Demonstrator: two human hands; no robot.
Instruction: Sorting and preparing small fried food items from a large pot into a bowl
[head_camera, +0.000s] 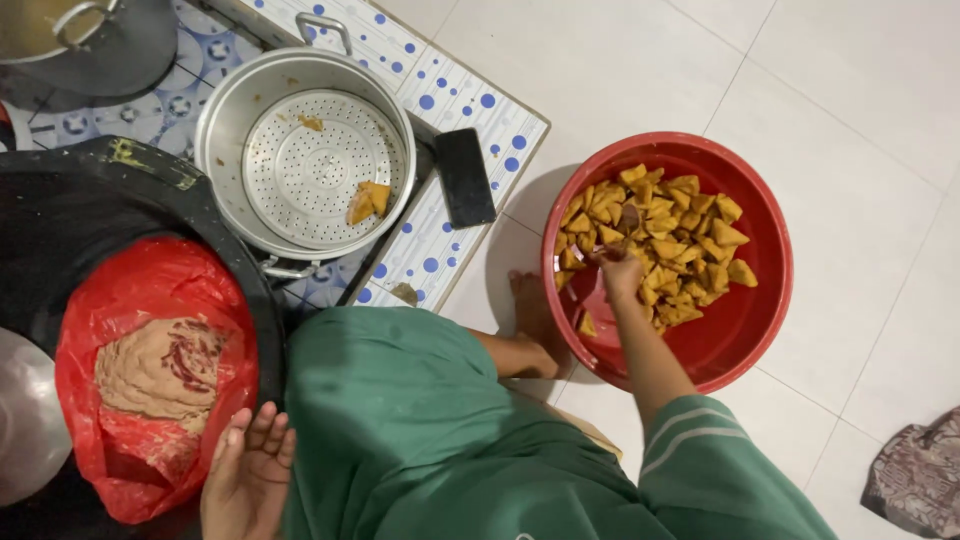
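While the right hand (620, 272) reaches into the red basin (745, 330) on the white tiled floor (850, 120), its fingers are bunched together among the golden triangular fried pieces (665, 250); whether they actually pinch a piece I cannot tell, since the hand is seen from behind. Those pieces are heaped in the upper half of the basin, with 1 lying apart near its left wall. A bare foot (530, 310) rests on the floor just beside the basin's left rim. The left hand (248, 475) is open, palm up and fingers spread, empty, beside the green clothing (400, 430) and touching the edge of a red plastic bag (120, 400) that holds a brownish paste (160, 370). Above that stands a metal steamer pot (225, 120) with a perforated tray carrying 2 fried pieces (368, 200), on a dotted mat (470, 90), where a dark phone (465, 177) lies just beside the pot.
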